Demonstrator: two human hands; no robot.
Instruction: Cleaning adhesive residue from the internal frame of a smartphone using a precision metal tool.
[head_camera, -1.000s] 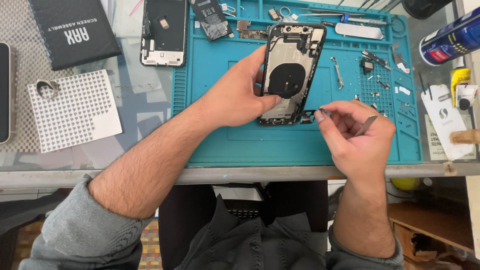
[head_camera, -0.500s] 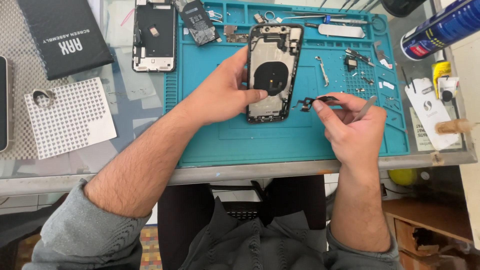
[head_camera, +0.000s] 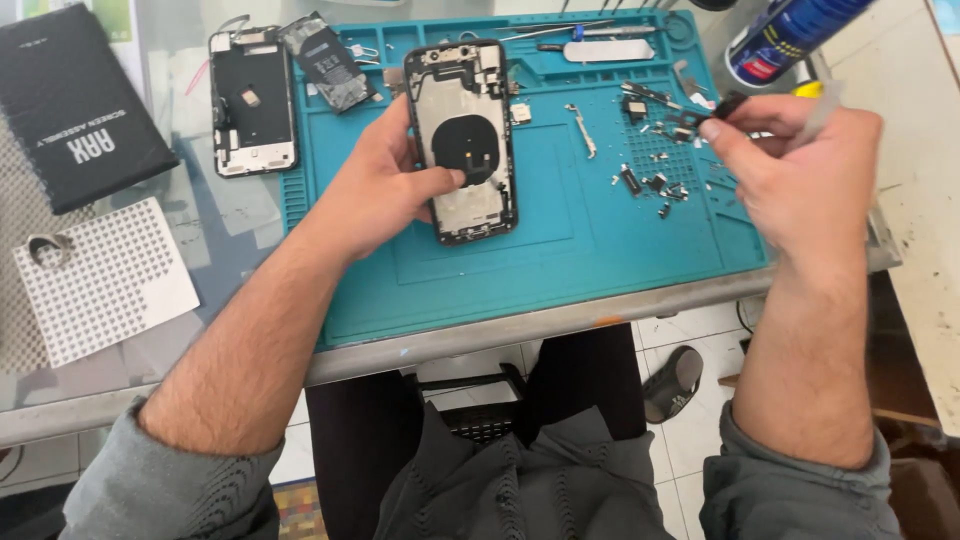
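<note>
In the head view, the right hand (head_camera: 800, 180) had risen from beside the phone's lower edge, where it worked half a second earlier, to the mat's far right corner. Its fingertips were pinched on a small dark part (head_camera: 728, 104), with a blurred tool alongside. The left hand (head_camera: 385, 190) kept its grip on the opened phone housing (head_camera: 462, 140), thumb pressed on the round black coil, the housing lying upright on the teal work mat (head_camera: 560, 250).

A black flat package (head_camera: 70, 110) with white lettering lay at the far left, and a white perforated card (head_camera: 105, 280) sat below it. A blue spray can (head_camera: 790, 35) with a red label patch slanted in at the top right. A detached screen (head_camera: 252, 100) rested left of the mat.
</note>
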